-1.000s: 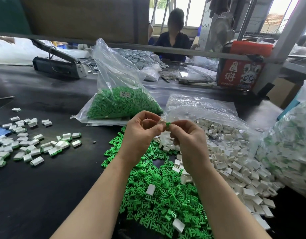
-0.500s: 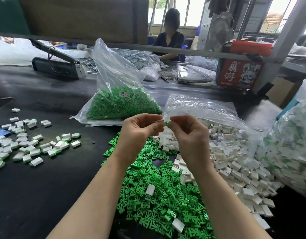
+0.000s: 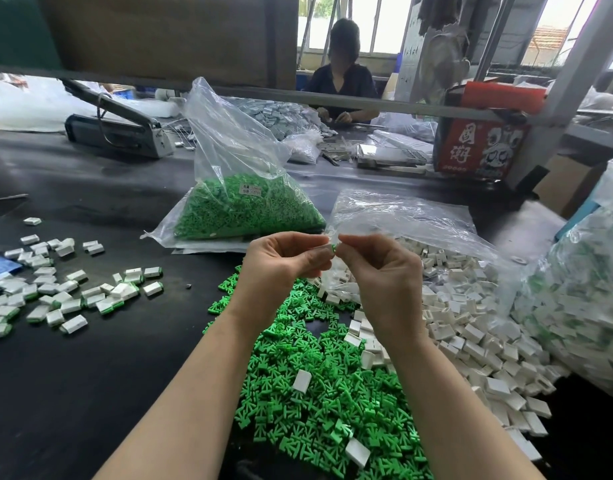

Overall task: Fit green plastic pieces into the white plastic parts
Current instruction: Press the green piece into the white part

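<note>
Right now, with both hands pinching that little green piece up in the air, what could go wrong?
1. The green piece is pinched only at the fingertips of the left hand and right hand; if it slips, it likely drops into the loose green pile and is hard to tell apart.
2. Stray white parts lie on that pile, so unassembled ones might be mistaken for finished ones.

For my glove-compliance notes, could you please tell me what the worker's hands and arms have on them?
Nothing is worn: the left hand and right hand are bare, without gloves, rings or a watch, and both forearms are uncovered with no sleeves in view.
</note>
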A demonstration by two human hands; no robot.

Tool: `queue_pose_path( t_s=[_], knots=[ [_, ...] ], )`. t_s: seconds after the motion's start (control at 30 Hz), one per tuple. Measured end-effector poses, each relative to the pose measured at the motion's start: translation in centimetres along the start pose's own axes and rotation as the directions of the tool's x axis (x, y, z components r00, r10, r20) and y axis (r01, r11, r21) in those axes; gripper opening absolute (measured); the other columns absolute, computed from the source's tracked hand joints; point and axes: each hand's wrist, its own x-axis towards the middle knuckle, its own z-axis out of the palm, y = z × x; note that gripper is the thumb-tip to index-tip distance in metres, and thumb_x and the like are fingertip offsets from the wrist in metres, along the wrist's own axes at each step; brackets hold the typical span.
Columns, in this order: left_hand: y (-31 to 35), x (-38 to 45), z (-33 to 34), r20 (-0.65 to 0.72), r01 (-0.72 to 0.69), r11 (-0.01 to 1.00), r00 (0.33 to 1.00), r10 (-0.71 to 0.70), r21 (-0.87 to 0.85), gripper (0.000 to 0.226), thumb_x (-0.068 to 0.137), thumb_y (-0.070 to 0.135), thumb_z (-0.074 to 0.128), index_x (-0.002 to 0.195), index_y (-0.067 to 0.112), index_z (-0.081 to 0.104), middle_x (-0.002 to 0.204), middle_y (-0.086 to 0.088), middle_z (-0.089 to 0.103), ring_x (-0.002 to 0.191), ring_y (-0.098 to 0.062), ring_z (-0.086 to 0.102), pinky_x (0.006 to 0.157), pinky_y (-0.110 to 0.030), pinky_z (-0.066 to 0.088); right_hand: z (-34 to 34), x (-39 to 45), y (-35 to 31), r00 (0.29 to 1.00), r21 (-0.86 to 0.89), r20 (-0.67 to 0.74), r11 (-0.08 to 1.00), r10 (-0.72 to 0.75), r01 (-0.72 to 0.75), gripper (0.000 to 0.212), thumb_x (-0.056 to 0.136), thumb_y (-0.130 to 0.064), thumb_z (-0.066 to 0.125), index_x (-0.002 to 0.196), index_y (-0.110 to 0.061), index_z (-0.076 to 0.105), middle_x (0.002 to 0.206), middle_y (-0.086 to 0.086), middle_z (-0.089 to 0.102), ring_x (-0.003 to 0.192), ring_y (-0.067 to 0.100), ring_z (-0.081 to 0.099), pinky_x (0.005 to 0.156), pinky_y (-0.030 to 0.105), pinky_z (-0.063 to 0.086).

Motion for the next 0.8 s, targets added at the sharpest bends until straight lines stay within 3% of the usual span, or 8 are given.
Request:
queue_pose_path(
  t_s=[0.2,0.37,0.63,0.8],
  knots=[
    [-0.1,-0.1,0.4,-0.025,-0.010,0.999,1.000,0.009,-0.032,0.019,0.063,0.025,0.082,0.082,0.021,0.081,0.081,-0.008,0.076,0.073,-0.019,0.073,0.066,-0.025,0.057,0.8,-0.5,0.3,0.998,0.020,-0.062,1.000,-0.019,0.021,0.020,0.084,-0.003,0.074,0.103,-0.009,0.075,0.091,0.001,0.076,0.082,0.014,0.073,0.075,0.024,0.057],
    [-0.3,-0.1,0.8,-0.037,-0.003,0.999,0.999,0.001,-0.041,0.017,0.063,0.025,0.081,0.080,0.022,0.080,0.080,-0.008,0.076,0.073,-0.018,0.073,0.065,-0.023,0.056,0.9,-0.5,0.3,0.993,0.163,-0.083,0.984,0.081,-0.066,0.016,0.086,-0.001,0.071,0.099,-0.009,0.074,0.090,0.004,0.076,0.084,0.015,0.072,0.078,0.023,0.056],
    [-0.6,-0.1,1.1,-0.059,0.012,0.999,0.998,-0.014,-0.034,0.013,0.063,0.021,0.080,0.076,0.019,0.080,0.078,-0.011,0.076,0.070,-0.019,0.072,0.063,-0.023,0.055,1.3,-1.0,0.4,0.991,-0.102,-0.133,0.995,0.009,-0.022,0.019,0.090,-0.010,0.069,0.108,-0.012,0.075,0.096,-0.002,0.076,0.086,0.009,0.072,0.078,0.035,0.060],
    [-0.9,-0.1,1.0,-0.089,-0.027,1.000,0.996,0.028,0.005,0.010,0.066,0.016,0.080,0.075,0.019,0.079,0.074,-0.009,0.076,0.067,-0.018,0.072,0.062,-0.022,0.055,1.3,-1.1,0.4,0.990,-0.176,-0.135,0.984,-0.045,0.021,0.019,0.089,-0.009,0.071,0.107,-0.011,0.075,0.093,-0.002,0.075,0.082,0.011,0.072,0.075,0.040,0.061]
  ],
)
